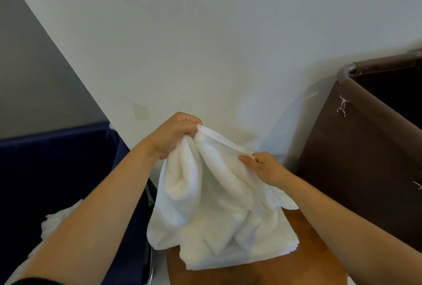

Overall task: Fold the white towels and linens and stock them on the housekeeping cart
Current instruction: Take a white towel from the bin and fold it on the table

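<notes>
A housekeeping linen area is indicated by 2 fabric cart bins (navy bin, brown bin) and white towels.

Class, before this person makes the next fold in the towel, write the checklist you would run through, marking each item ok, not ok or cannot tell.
1. Left hand grips the towel at its top edge: ok.
2. Right hand pinches the same edge: ok.
3. Towel hangs flat: not ok, it is bunched in deep folds.
4. Lower end rests on the wooden surface: ok.
5. Layers at the bottom are a separate folded towel: cannot tell.
6. Room inside the brown fabric bin: cannot tell, its inside is dark.
</notes>
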Action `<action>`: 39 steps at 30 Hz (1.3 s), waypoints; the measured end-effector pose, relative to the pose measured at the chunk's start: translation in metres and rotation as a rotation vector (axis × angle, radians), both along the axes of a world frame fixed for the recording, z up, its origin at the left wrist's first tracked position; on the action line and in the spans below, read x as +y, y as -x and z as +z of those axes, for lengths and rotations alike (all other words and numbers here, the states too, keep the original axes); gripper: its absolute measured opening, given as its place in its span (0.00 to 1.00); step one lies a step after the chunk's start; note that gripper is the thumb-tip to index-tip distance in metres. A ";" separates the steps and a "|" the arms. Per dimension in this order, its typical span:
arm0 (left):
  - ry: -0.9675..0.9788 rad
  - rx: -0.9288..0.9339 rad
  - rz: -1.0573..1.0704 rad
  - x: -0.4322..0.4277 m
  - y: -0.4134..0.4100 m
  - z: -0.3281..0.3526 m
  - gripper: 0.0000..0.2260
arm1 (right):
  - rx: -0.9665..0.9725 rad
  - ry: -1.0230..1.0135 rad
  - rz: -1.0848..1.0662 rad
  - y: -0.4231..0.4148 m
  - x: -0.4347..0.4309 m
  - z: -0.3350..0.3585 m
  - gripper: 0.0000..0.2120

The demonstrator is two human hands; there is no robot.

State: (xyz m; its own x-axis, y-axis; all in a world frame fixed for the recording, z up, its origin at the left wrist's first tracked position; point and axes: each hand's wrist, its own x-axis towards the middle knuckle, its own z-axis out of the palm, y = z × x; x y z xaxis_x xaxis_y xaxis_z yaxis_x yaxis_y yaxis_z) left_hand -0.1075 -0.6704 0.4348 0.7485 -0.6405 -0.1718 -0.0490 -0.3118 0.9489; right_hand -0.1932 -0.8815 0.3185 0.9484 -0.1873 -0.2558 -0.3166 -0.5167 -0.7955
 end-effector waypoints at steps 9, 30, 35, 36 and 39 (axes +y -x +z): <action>0.171 0.142 0.154 0.016 -0.006 -0.002 0.09 | -0.168 -0.046 -0.113 -0.006 -0.005 0.013 0.19; 0.167 0.089 0.539 0.059 -0.036 0.021 0.09 | -0.272 0.397 -0.067 -0.023 -0.029 0.082 0.13; -0.484 -0.535 0.604 0.067 -0.064 0.003 0.09 | -0.424 0.470 0.033 -0.020 -0.015 0.130 0.11; -0.612 -0.590 0.606 0.065 -0.064 0.000 0.12 | -0.415 0.474 0.069 -0.019 -0.010 0.135 0.11; -0.639 -0.677 0.532 0.041 -0.045 -0.002 0.28 | -0.366 0.446 0.177 -0.015 0.006 0.141 0.12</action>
